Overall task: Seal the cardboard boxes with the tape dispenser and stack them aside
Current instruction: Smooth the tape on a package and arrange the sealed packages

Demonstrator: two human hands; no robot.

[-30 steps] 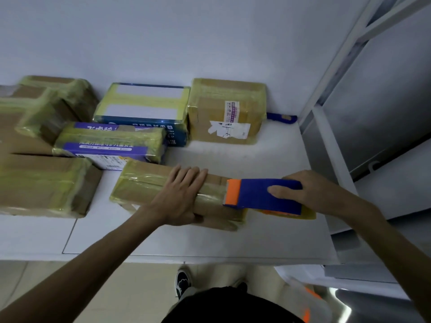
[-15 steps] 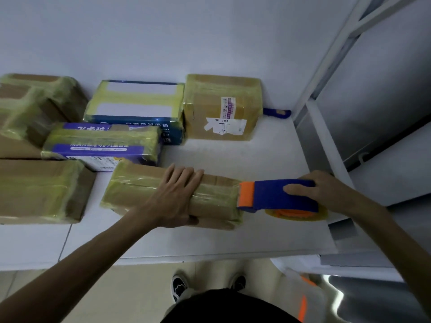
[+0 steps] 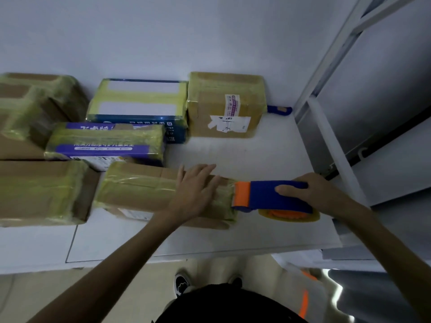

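From the head camera, the person is leaning over a white worktop (image 3: 268, 155) that is running along a pale wall. Their left hand (image 3: 196, 192) is lying flat on top of a long cardboard box (image 3: 140, 190) at the near middle of the worktop, with the fingers straight and spread a little, pressing down rather than gripping. Yellowish tape is already wrapping much of this box.

The right hand (image 3: 312, 192) is curling round the blue body of the tape dispenser (image 3: 272, 197), fingers over the top and thumb on the near side. The dispenser's orange nose is touching the right end of the long box, and its tape roll (image 3: 289, 215) is hanging just below the hand, over the worktop.

Other taped boxes are sitting further back and to the left. A brown labelled box (image 3: 226, 106) is standing against the wall, and a blue box (image 3: 140, 99) with white panels is lying just beside it. A purple box (image 3: 107, 141) is lying in front of that, touching the long box's far corner, while a large brown box (image 3: 39, 192) is filling the left edge. A small blue handle (image 3: 279, 110) is poking out behind the labelled box. A dark shoe (image 3: 183, 282) is showing on the floor below the worktop's edge.
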